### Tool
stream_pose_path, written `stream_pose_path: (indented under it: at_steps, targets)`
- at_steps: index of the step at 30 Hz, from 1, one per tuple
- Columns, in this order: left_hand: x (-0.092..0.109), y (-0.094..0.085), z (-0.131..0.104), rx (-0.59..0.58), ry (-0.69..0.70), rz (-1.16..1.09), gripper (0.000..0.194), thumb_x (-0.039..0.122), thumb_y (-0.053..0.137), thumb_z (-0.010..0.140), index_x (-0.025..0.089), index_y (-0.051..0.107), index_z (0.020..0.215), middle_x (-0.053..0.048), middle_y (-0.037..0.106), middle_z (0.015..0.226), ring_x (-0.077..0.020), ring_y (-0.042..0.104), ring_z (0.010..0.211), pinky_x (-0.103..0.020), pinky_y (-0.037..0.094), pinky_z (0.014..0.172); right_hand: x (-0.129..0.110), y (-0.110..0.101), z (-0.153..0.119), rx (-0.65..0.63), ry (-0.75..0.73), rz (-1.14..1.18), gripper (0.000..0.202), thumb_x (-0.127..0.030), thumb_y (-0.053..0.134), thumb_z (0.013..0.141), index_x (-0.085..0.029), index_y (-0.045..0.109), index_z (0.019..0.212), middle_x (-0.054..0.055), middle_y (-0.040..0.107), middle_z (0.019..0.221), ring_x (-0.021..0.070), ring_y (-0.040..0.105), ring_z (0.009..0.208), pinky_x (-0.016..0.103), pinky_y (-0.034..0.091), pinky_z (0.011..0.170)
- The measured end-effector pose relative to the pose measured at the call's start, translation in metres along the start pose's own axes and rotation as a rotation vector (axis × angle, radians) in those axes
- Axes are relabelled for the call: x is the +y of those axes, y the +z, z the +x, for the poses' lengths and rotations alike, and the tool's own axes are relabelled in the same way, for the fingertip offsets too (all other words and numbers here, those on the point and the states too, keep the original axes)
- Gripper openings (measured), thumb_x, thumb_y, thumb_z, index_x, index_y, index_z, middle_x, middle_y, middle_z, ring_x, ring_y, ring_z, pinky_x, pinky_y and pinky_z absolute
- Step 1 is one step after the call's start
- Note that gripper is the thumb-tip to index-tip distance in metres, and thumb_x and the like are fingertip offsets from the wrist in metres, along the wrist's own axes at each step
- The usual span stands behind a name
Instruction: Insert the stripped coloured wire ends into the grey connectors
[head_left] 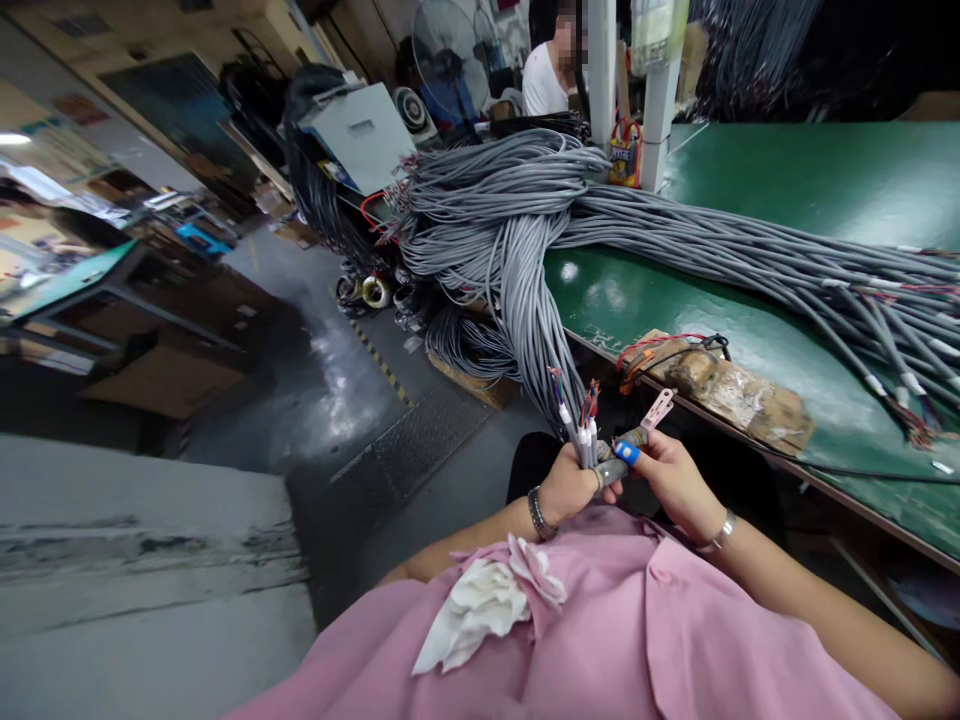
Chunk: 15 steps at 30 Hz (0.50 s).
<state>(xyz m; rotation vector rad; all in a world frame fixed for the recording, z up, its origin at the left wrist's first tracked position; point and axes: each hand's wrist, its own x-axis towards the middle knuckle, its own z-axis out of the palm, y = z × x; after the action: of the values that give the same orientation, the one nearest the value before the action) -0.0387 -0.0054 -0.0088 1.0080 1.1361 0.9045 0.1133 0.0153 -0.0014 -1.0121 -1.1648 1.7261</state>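
Close to my body, my left hand (571,485) is closed round several grey cable ends (584,442). White bands ring these ends, and thin red and blue wires (591,400) fan out of their tops. My right hand (679,482) meets it from the right, its thumb wrapped in blue tape. Between its thumb and fingers it grips a small pale-pink flat tool (659,408) with holes, whose lower part is hidden. Grey tape covers some fingers. From the held ends, a thick bundle of grey cables (525,270) runs up to the bench.
More grey cables (720,235) stretch across the green bench (795,165) to the right. A worn wooden block (750,400) with red and black leads lies at its front edge. A person (546,80) sits behind, near a fan (446,55). Cable coils (469,345) lie below, left.
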Motion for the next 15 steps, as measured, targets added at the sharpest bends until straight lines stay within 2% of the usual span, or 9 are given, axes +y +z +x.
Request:
stream_pose_path:
  at_steps: [5,9,12,15]
  targets:
    - [-0.0046,0.0009,0.0008,0.097,0.020,-0.094,0.031,0.040,0.069,0.072,0.012,0.059,0.062,-0.002,0.060,0.052,-0.0095,0.053,0.040,-0.020,0.040,0.041,0.0033,0.0000,-0.0013,0.083,-0.005,0.036,0.027,-0.041,0.071,0.074,-0.018,0.058,0.071,0.000,0.060,0.059,0.0107,0.047,0.050,0.025,0.037,0.050]
    - [-0.0058,0.0005,0.0035,0.118,0.010,-0.151,0.029,0.038,0.070,0.071,0.012,0.058,0.063,-0.001,0.060,0.052,-0.0094,0.052,0.038,-0.020,0.038,0.039,0.0045,0.0016,-0.0037,0.106,0.019,0.105,0.024,-0.038,0.072,0.074,-0.018,0.058,0.071,-0.001,0.059,0.059,0.0094,0.046,0.049,0.024,0.037,0.050]
    - [-0.0032,0.0001,0.0047,0.119,-0.006,-0.158,0.030,0.038,0.070,0.070,0.012,0.058,0.061,-0.001,0.058,0.051,-0.0086,0.050,0.037,-0.020,0.037,0.038,0.0043,0.0017,-0.0024,0.082,0.044,0.163,0.022,-0.036,0.072,0.074,-0.018,0.059,0.073,-0.001,0.061,0.061,0.0097,0.048,0.051,0.024,0.038,0.051]
    - [0.0005,-0.0001,0.0048,0.084,-0.012,-0.137,0.031,0.038,0.071,0.068,0.011,0.057,0.059,-0.001,0.058,0.050,-0.0083,0.050,0.037,-0.020,0.038,0.038,0.0019,0.0005,0.0017,-0.008,0.080,0.188,0.022,-0.037,0.071,0.075,-0.018,0.062,0.080,0.002,0.064,0.066,0.0123,0.053,0.055,0.025,0.039,0.052]
